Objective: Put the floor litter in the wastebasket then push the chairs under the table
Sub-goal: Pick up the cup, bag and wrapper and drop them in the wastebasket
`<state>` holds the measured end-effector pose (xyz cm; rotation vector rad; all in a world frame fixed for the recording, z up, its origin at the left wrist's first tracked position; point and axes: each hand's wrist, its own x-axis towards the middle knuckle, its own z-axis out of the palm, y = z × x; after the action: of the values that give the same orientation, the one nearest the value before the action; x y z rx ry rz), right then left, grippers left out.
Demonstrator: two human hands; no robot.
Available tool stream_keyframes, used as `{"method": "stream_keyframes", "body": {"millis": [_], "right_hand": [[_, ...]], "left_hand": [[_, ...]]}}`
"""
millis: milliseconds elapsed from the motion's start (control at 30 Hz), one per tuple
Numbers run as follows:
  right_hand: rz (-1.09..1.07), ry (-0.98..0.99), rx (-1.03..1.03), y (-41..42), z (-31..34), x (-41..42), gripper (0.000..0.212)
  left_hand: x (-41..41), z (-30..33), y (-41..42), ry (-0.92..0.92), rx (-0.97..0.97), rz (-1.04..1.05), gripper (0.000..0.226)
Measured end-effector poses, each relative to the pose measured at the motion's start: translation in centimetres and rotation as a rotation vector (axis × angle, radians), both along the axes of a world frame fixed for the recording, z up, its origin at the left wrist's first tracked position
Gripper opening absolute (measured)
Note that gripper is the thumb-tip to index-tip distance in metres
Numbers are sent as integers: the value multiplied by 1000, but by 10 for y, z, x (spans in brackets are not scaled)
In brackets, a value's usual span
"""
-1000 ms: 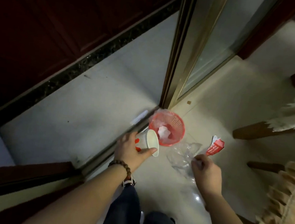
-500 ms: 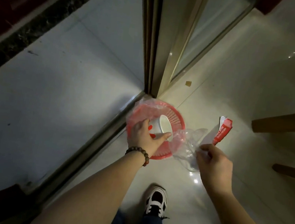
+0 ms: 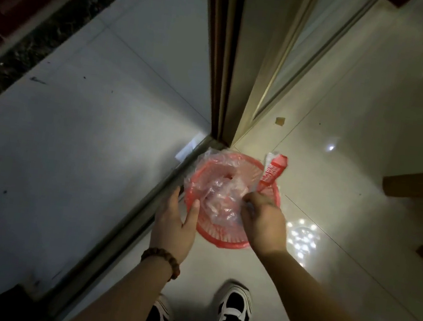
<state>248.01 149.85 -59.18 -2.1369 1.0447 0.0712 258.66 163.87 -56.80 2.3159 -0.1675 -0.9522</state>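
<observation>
A small red wastebasket (image 3: 222,237) lined with thin plastic stands on the floor beside a door track. Over its mouth my right hand (image 3: 264,220) pinches a red and white wrapper (image 3: 273,172) together with a crumpled clear plastic bag (image 3: 223,196), which hangs into the basket. My left hand (image 3: 175,220) hovers at the basket's left rim with fingers apart and nothing in it. The paper cup is hidden from view inside the basket.
A sliding-door frame (image 3: 222,63) and its floor track (image 3: 127,227) run past the basket. A small brown scrap (image 3: 280,121) lies on the tile beyond. Wooden furniture legs (image 3: 417,185) stand at the right. My shoes (image 3: 236,306) are just below the basket.
My left hand has let go of the paper cup over the basket and opened. My right hand has carried the clear bag and red wrapper left, over the basket's mouth.
</observation>
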Motion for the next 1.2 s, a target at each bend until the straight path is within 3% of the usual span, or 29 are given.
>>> {"method": "stream_keyframes", "body": {"millis": [100, 267, 533, 800, 1200], "right_hand": [[54, 77, 50, 7, -41, 24, 17], [148, 296, 140, 15, -89, 31, 51], [64, 183, 60, 23, -68, 4, 55], [11, 89, -13, 24, 43, -21, 66], [-96, 111, -144, 42, 319, -65, 55]], "left_hand": [[10, 1, 11, -28, 16, -38, 64], [32, -11, 21, -67, 14, -28, 64], [23, -9, 27, -101, 16, -65, 66], [2, 74, 16, -171, 38, -223, 68], [-7, 310, 20, -489, -5, -523, 65]]}}
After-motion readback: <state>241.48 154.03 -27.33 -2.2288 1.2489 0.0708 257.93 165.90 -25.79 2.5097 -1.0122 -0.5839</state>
